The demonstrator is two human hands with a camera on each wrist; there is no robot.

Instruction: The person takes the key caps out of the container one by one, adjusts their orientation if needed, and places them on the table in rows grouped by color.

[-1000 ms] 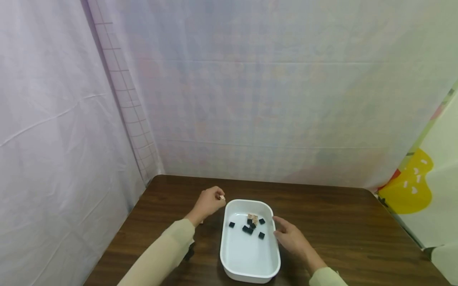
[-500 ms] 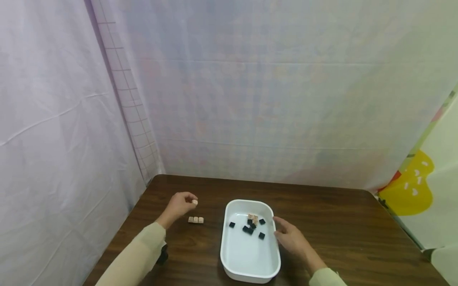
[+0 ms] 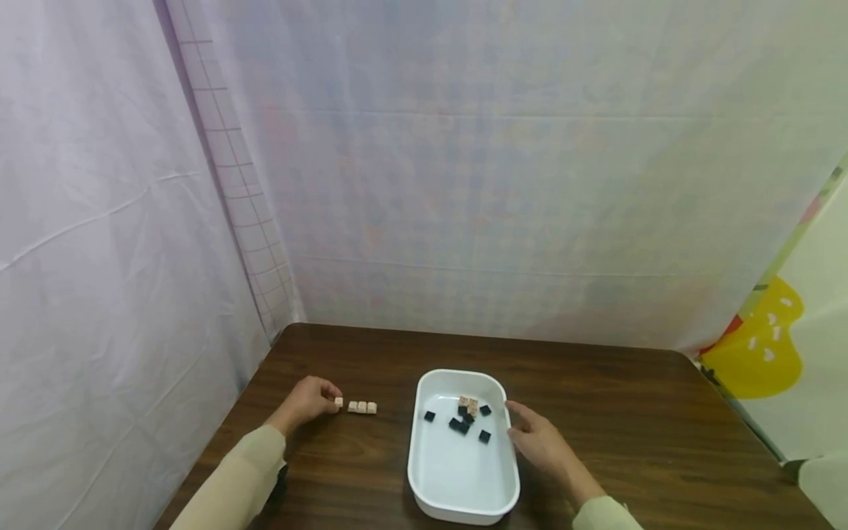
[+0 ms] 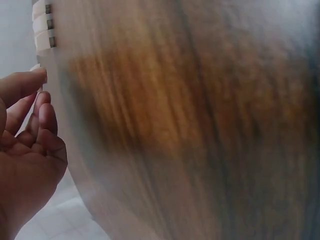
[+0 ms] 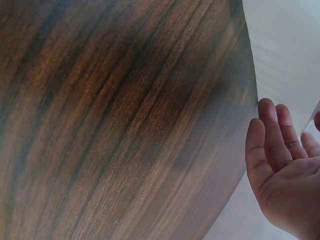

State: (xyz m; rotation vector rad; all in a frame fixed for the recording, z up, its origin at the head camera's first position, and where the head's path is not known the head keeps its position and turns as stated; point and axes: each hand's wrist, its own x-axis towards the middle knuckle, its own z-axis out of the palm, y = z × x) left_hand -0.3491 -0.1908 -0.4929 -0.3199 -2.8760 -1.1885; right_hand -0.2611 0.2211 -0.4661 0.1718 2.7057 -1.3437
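Observation:
My left hand (image 3: 308,400) pinches a small cream tile (image 3: 338,403) between thumb and fingertips, low over the table. Just right of it, three cream tiles (image 3: 362,407) lie side by side in a short row. The left wrist view shows dark undersides on the row of tiles (image 4: 44,24); the pinched one is mostly hidden by the thumb. My right hand (image 3: 539,442) rests against the right side of a white rectangular tray (image 3: 457,486), its fingers nearly straight in the right wrist view. Inside the tray lie several black-faced tiles (image 3: 485,436) and a few patterned light ones (image 3: 472,405).
A dark brown wood-grain table (image 3: 629,419) carries everything. A dark object (image 3: 278,482) shows partly behind the left sleeve. White curtain (image 3: 119,258) hangs on the left, and a pale cloth (image 3: 497,184) covers the back beyond the table's far edge.
My left hand has moved left from beside the tray with the tile, then down to the left end of the row, which its arm had mostly hidden. The right hand has stayed put.

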